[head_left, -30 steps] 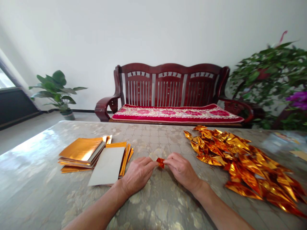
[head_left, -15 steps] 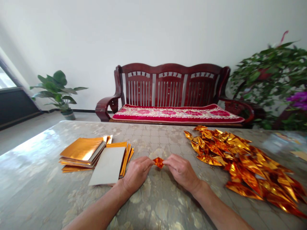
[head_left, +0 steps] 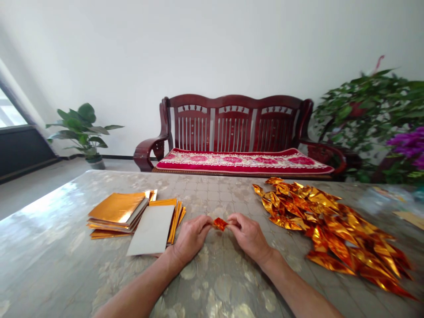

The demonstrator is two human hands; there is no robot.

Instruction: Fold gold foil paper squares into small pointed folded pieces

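Between my two hands is a small piece of folded gold foil paper, shiny orange, held just above the table. My left hand pinches its left end, and my right hand pinches the right end. Both sets of fingers are closed, and the tips of the foil are hidden in them. Left of my left hand lie stacks of square foil sheets, some gold side up; the nearer stack has a grey-white sheet on top. To the right of my right hand spreads a heap of folded gold foil pieces.
The table has a patterned, glossy cover. Clear plastic wrapping lies at its far right. Beyond the far edge stands a dark red wooden bench with a floral cushion. Potted plants flank it.
The camera view has tilted up and shifted slightly. Both hands keep their pinch on the foil piece, which has turned or changed shape a little between them.
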